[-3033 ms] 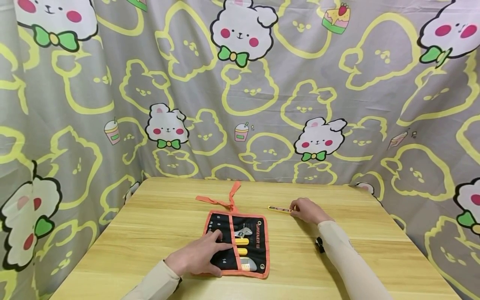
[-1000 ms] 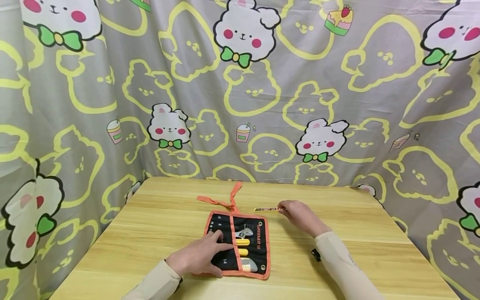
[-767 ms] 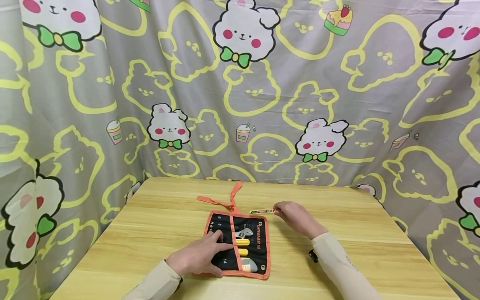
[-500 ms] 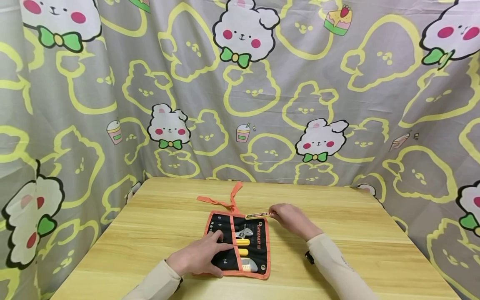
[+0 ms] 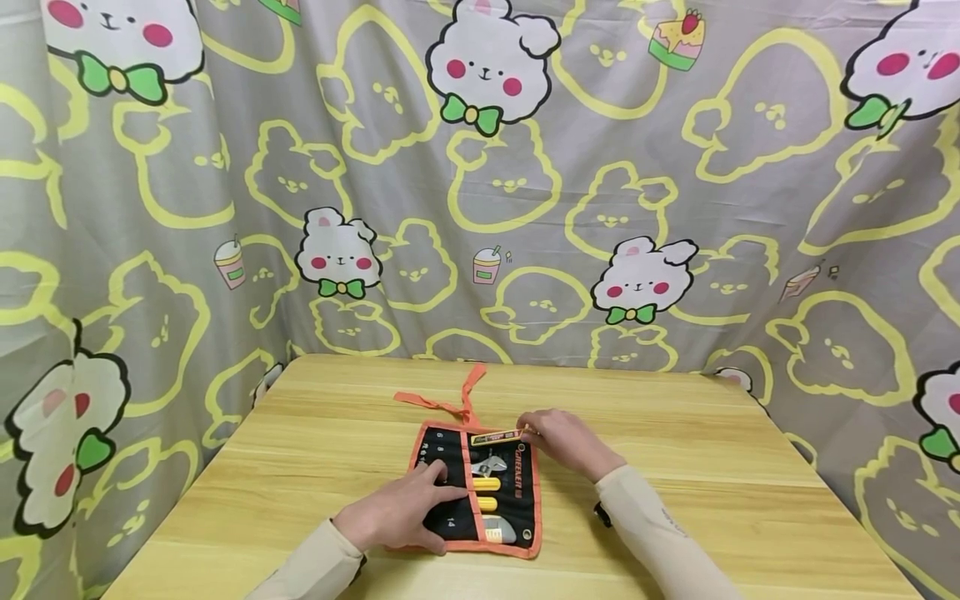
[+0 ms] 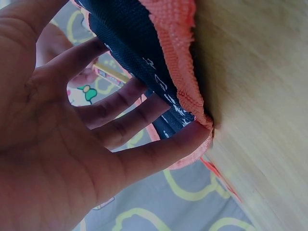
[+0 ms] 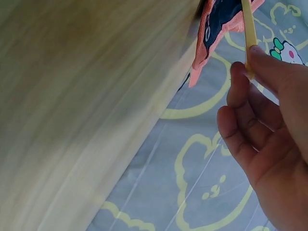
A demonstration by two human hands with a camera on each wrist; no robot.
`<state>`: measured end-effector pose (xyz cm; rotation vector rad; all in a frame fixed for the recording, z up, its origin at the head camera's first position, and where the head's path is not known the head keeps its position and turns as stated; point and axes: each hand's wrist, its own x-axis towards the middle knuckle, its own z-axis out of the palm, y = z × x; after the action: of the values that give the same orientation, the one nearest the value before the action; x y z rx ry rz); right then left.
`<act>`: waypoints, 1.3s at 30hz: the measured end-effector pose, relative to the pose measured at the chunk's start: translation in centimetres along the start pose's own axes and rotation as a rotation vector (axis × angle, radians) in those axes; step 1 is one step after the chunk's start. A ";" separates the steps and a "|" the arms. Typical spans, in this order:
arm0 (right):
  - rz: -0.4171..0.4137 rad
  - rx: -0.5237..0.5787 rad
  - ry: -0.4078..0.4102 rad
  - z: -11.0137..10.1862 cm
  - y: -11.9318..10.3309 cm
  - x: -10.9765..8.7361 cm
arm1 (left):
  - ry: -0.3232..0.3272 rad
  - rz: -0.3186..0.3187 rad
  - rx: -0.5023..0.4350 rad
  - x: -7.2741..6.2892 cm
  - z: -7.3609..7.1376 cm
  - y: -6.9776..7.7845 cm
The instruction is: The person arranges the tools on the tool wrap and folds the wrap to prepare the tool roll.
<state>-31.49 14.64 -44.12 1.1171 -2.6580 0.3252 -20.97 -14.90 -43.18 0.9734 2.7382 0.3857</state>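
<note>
A black tool roll with orange trim lies unfolded on the table. My left hand rests on its left half with fingers spread, and in the left wrist view the fingertips touch the cloth. My right hand pinches one end of a slim yellow case with a printed label, held over the roll's top right pocket area. Tucked in the roll are an adjustable wrench, two yellow handles and a grey, round-ended tool. The right wrist view shows the yellow case edge-on between thumb and index finger.
Orange tie straps stretch from the roll's far edge over the wooden table. A patterned grey curtain hangs behind the table and along both sides.
My right hand has carried the slim yellow case leftward and toward me, from beyond the roll's right side to over its upper right part. The left hand stays in place.
</note>
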 end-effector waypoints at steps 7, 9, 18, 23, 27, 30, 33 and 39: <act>0.038 0.080 -0.012 0.2 -0.3 0.2 | -0.005 -0.010 -0.006 0.1 0.1 0.0; 0.049 0.097 -0.020 0.3 -0.3 0.3 | -0.006 -0.012 -0.010 0.1 0.2 -0.1; 0.067 0.108 -0.036 0.7 -0.6 0.7 | -0.002 0.003 -0.009 0.0 0.1 -0.2; 0.079 0.123 -0.053 0.7 -0.6 0.8 | 0.001 0.006 -0.008 0.0 0.1 -0.2; 0.090 0.142 -0.087 0.8 -0.6 0.8 | 0.003 0.008 -0.002 0.0 0.0 -0.1; 0.082 0.153 -0.111 0.9 -0.5 0.7 | 0.003 0.007 0.002 0.1 0.0 -0.1; 0.067 0.154 -0.116 1.0 -0.4 0.7 | 0.004 0.005 0.004 0.1 0.0 -0.1; 0.046 0.143 -0.105 1.2 -0.2 0.8 | 0.002 0.004 0.010 0.2 0.0 -0.1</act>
<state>-32.05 13.57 -45.00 1.1451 -2.7936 0.4857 -21.15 -14.84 -43.26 0.9821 2.7431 0.3748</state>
